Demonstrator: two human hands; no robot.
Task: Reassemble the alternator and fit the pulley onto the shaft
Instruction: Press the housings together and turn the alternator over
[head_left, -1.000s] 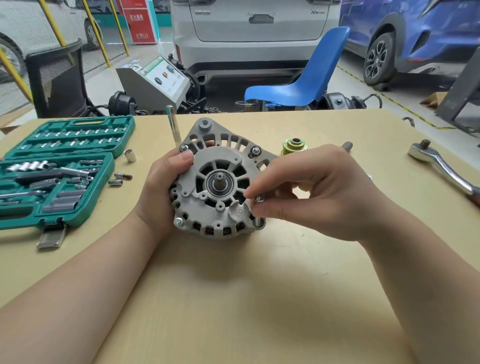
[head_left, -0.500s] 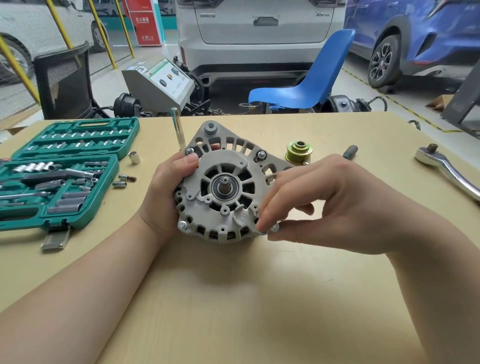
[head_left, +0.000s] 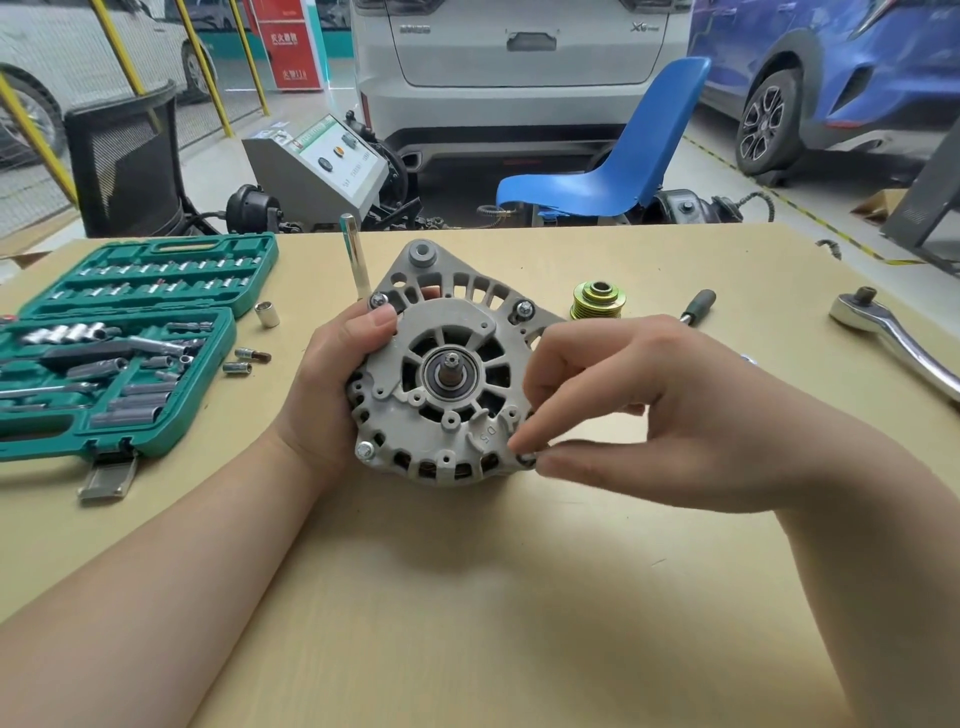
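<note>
A grey alternator stands on edge on the wooden table, its bare shaft facing me. My left hand grips its left side, thumb on the front housing. My right hand pinches a bolt at the lower right corner of the housing with thumb and forefinger. Three other bolts sit in the housing's corners. The yellow-green pulley lies on the table behind the alternator, apart from the shaft.
An open green socket set lies at the left, with loose sockets and bits beside it. A ratchet lies at the right edge, a dark-handled tool behind my right hand. A steel extension bar stands upright behind the alternator.
My right hand has carried the bolt from beside the shaft down to the lower right corner hole of the housing. My left hand keeps holding the alternator.
</note>
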